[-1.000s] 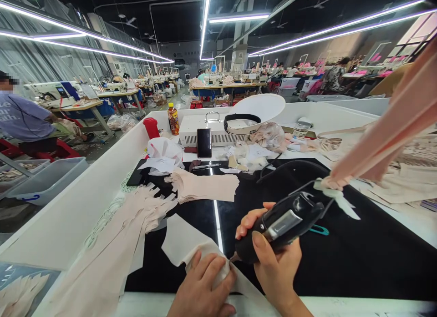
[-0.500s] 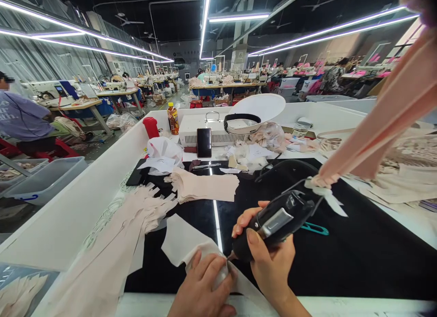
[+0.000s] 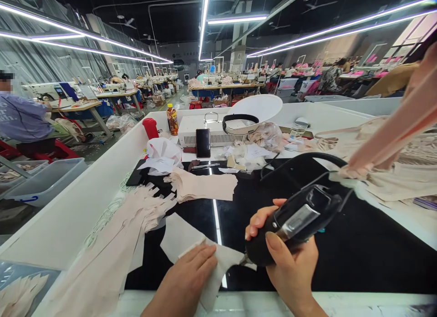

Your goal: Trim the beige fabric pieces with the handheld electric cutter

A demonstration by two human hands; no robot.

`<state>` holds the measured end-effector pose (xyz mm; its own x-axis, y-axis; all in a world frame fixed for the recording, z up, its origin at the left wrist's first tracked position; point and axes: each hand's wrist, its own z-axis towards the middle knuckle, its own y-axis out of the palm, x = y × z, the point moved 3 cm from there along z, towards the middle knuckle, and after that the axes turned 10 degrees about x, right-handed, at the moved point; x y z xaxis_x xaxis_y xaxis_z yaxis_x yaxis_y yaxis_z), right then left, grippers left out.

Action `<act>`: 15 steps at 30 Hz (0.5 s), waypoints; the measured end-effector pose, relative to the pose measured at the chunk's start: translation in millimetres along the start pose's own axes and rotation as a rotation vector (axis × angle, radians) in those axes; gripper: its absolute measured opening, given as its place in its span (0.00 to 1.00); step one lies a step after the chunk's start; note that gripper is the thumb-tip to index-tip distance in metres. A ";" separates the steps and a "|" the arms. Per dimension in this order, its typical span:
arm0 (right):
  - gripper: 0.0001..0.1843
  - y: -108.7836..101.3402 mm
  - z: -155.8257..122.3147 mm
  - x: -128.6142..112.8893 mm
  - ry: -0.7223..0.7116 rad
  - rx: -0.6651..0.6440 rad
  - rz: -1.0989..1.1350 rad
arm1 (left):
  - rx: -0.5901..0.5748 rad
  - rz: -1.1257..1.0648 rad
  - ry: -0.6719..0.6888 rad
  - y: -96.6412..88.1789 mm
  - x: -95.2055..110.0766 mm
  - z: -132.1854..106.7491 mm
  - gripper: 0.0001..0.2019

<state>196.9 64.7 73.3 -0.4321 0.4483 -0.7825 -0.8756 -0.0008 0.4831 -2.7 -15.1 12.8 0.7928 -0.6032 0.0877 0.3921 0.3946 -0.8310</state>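
A pale piece of fabric (image 3: 176, 239) lies on the glossy black work surface (image 3: 362, 255), with part of it folded over. My left hand (image 3: 191, 276) rests flat on this fabric, fingers stretched out and close together. A black corded handheld power tool (image 3: 297, 223) is in my right hand (image 3: 292, 269), whose fingers and thumb wrap round its body. Its narrow metal tip points down and left, at the right edge of the fabric. Peach cloth (image 3: 392, 130) is tied round the tool's rear end and runs up to the right.
A stack of beige fabric pieces (image 3: 208, 185) lies beyond my left hand, long cut pieces (image 3: 105, 249) to its left. Behind stand a phone (image 3: 203, 143), a drink bottle (image 3: 172, 119) and a white box (image 3: 191, 130). White walls (image 3: 85, 189) edge the table. A person in purple (image 3: 22, 117) is at left.
My right hand and the tool have moved right, the tip now at the fabric's right edge. My left hand has shifted left and flattened on the fabric, which is more spread out.
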 end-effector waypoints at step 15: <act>0.21 8.2 -31.9 -13.3 0.079 0.004 0.098 | 0.007 0.312 -0.180 19.6 18.0 13.3 0.14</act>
<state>188.6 30.3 75.2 -0.5309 0.3748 -0.7600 -0.8278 -0.0375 0.5598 25.5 -9.0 5.4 0.9440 -0.3215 -0.0737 0.1210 0.5454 -0.8294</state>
